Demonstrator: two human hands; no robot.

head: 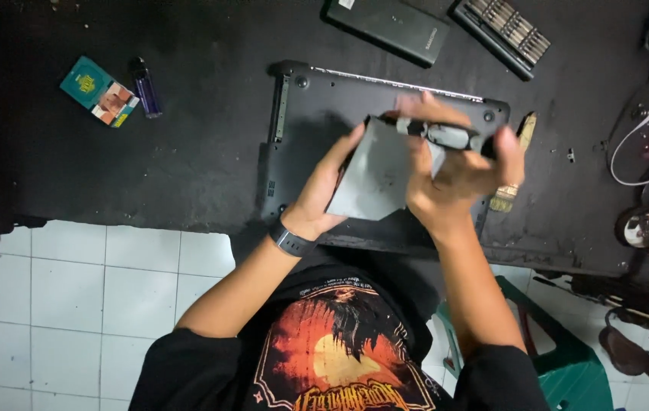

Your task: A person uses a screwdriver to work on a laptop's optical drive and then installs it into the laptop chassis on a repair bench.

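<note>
Left hand fingers grip grey panel by its edge above laptop on worktop; right hand closed on screwdriver; panel looks thin, light, stiff; hold edges.

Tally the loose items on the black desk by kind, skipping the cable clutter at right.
Laptop base, underside up: 1
Grey flat panel, held in left hand: 1
Screwdriver, in right hand: 1
Black slab-shaped device: 1
Screwdriver bit case: 1
Small brush: 1
Lighter: 1
Small teal box: 1
Total: 8
</note>
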